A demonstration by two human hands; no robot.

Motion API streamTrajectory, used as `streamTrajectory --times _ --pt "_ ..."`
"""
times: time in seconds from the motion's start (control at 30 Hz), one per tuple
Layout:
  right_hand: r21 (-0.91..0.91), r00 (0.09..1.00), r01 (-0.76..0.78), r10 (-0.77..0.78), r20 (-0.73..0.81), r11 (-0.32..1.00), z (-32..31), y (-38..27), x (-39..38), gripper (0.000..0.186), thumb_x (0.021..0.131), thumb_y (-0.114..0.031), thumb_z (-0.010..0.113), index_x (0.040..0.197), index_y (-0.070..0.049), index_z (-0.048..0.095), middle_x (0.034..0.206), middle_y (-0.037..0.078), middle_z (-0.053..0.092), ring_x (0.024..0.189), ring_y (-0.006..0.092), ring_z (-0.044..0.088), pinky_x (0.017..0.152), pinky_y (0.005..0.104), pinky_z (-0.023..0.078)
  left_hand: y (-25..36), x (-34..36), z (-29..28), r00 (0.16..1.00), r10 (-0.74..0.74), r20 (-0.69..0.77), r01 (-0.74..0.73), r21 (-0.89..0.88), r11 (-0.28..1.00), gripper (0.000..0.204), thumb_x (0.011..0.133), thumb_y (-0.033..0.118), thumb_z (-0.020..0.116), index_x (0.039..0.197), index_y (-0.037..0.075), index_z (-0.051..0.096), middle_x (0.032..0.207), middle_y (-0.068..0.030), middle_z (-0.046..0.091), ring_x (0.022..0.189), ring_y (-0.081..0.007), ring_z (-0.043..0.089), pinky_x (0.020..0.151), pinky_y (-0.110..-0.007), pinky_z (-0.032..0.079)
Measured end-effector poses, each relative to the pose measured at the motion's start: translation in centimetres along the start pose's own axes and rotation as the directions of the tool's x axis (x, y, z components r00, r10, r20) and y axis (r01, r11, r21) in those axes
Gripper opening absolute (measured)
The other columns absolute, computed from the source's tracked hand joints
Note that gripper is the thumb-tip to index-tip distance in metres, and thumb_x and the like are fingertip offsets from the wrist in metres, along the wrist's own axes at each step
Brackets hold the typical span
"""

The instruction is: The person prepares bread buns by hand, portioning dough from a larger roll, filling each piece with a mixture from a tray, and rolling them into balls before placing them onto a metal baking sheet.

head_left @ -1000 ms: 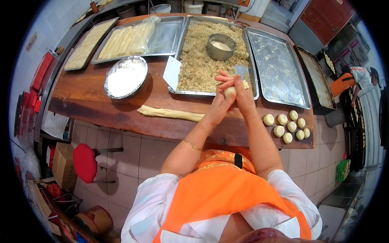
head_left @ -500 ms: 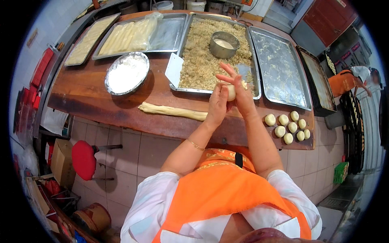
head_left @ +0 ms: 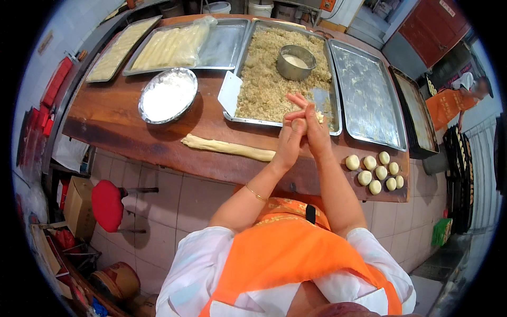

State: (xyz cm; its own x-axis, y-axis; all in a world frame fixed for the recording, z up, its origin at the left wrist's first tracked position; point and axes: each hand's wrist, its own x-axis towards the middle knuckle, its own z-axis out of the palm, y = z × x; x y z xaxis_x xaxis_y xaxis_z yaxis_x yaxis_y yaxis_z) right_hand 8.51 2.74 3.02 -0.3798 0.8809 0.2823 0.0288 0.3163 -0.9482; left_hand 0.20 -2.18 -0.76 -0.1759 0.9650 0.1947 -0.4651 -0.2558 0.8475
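A long wooden desk (head_left: 121,119) runs across the upper part of the view, above a tiled front. On its far side stand several metal trays: a wide tray of crumbly filling (head_left: 264,87) in the middle, with a small round metal bowl (head_left: 296,62) resting in the crumbs; a bare, floured tray (head_left: 364,98) to its right; a tray holding pale dough logs under plastic (head_left: 174,46) to its left; and a further tray of pale dough (head_left: 113,53) at the far left. A white scraper (head_left: 230,93) leans on the near left edge of the filling tray. Left of it sits a round metal dish of white flour (head_left: 168,95). A long rope of dough (head_left: 227,148) lies along the near part of the desk, just left of the person's wrists. At the right end of the desk, eight small dough balls (head_left: 377,171) sit clustered close together.

The person wears an orange apron over white sleeves, and both forearms rise from the lower edge. The left hand (head_left: 291,138) and the right hand (head_left: 316,132) are pressed together, palm to palm, over the near edge of the filling tray. Their grip is closed around a small piece of pale dough (head_left: 319,116), of which only a sliver shows between the fingers; the upper fingers are spread out straight. A thin bracelet circles the left wrist. A red stool (head_left: 107,204) stands on the floor at the left, and another person in orange stands at the far right.
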Motion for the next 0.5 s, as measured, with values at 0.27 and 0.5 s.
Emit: streamTrajectory --times 0.27,0.5 --pt "-0.546 0.997 0.063 -0.08 -0.006 0.836 -2.1 -2.3 0.2 0.025 0.092 -0.026 0.073 0.092 -0.002 0.065 0.081 0.009 0.068 0.07 0.0163 0.066 0.061 0.0312 0.051 1.2 0.3 1.5 0.984 -0.174 -0.049 0.141 -0.395 0.908 0.039 0.109 0.041 0.037 0.124 0.008 0.052 0.096 -0.0031 0.06 0.072 -0.01 0.056 0.057 -0.024 0.045" --pt "-0.498 0.974 -0.032 0.14 0.179 0.867 -5.1 -3.4 1.3 0.02 0.092 -0.019 0.069 0.096 -0.001 0.06 0.077 0.004 0.062 0.063 0.0078 0.056 0.054 0.0251 0.045 -1.0 0.8 -1.2 0.979 -0.183 0.095 0.204 -0.568 0.797 0.033 0.11 0.033 0.038 0.123 0.006 0.05 0.101 -0.0088 0.061 0.08 -0.017 0.061 0.064 -0.028 0.051"
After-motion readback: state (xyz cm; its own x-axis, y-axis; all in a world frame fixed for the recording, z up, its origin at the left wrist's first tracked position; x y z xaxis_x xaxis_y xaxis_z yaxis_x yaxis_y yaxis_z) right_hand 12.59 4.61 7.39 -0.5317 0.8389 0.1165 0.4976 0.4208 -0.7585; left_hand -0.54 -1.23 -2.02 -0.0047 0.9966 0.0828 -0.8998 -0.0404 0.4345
